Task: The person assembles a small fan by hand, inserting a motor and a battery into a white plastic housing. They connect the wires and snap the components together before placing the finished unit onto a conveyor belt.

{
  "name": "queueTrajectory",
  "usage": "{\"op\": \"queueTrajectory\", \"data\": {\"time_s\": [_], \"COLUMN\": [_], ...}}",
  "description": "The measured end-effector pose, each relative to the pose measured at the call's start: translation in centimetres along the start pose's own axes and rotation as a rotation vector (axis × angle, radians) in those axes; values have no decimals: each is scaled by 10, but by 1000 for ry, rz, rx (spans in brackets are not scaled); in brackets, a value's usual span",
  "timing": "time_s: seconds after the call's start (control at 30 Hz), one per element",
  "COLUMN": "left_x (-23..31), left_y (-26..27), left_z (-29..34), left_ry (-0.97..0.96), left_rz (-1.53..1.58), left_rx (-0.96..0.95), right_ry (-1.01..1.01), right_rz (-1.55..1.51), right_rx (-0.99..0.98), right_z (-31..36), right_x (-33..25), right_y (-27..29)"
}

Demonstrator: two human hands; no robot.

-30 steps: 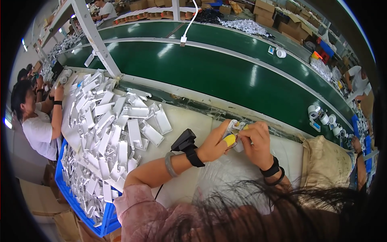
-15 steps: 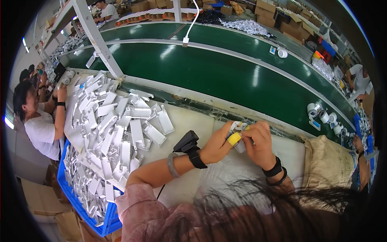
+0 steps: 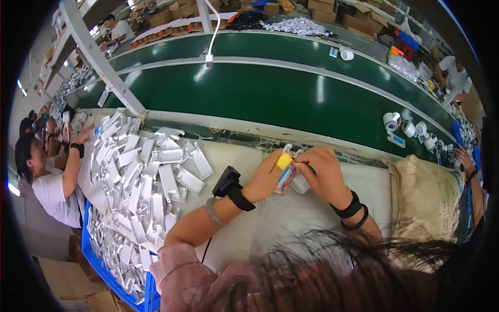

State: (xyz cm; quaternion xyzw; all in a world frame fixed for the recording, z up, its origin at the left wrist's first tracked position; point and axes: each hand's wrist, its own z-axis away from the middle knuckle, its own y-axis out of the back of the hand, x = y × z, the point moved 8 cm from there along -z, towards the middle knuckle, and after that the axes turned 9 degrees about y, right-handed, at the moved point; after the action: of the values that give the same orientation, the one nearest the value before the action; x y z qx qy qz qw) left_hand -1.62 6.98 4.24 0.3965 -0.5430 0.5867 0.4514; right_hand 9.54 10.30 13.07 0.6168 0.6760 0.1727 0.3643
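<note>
Over the table, my left hand (image 3: 262, 182) is closed around a small white part that has a bright yellow piece (image 3: 284, 161) at its top and a blue strip (image 3: 284, 178) on its side. Thin reddish wires (image 3: 287, 177) show beside it. My right hand (image 3: 323, 174) is pressed close on the right, thumb and fingers pinched together at the wires and the part; exactly what sits between the fingertips is hidden. A rounded white housing (image 3: 300, 184) hangs just below the right fingers. Both wrists wear black bands.
White plastic brackets (image 3: 150, 171) lie heaped left, spilling into a blue crate (image 3: 92, 244). A green conveyor belt (image 3: 249, 88) runs beyond the table, carrying white cameras (image 3: 408, 127). A tan sack (image 3: 423, 192) lies right. A white cable (image 3: 209, 54) hangs ahead. Co-workers sit left and right.
Both hands have drawn slightly left with the part, which is turned so its blue strip, wires and white housing show. The view has shifted a little.
</note>
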Motion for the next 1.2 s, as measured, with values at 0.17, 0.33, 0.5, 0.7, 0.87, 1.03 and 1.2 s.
{"op": "queueTrajectory", "data": {"time_s": [0.17,0.33,0.5,0.7,0.87,1.03,1.2], "left_x": [11,20,1,-16,-15,-17,-15], "left_y": [60,96,68,53,45,41,43], "left_z": [-27,-31,-28,-34,-32,-34,-29], "left_ry": [-157,-231,-31,102,85,88,95], "left_rz": [270,525,373,133,24,-65,-76], "left_rx": [194,394,161,14,5,-28,-22], "right_ry": [-389,-506,-639,-1341,-1119,-1099,-933], "right_rz": [-245,84,1026,627,477,379,470], "right_rx": [140,151,283,135,-2,127,20], "right_z": [16,48,78,142,129,123,97], "right_x": [66,152,230,301,307,313,305], "right_y": [25,49,131,156,118,108,91]}}
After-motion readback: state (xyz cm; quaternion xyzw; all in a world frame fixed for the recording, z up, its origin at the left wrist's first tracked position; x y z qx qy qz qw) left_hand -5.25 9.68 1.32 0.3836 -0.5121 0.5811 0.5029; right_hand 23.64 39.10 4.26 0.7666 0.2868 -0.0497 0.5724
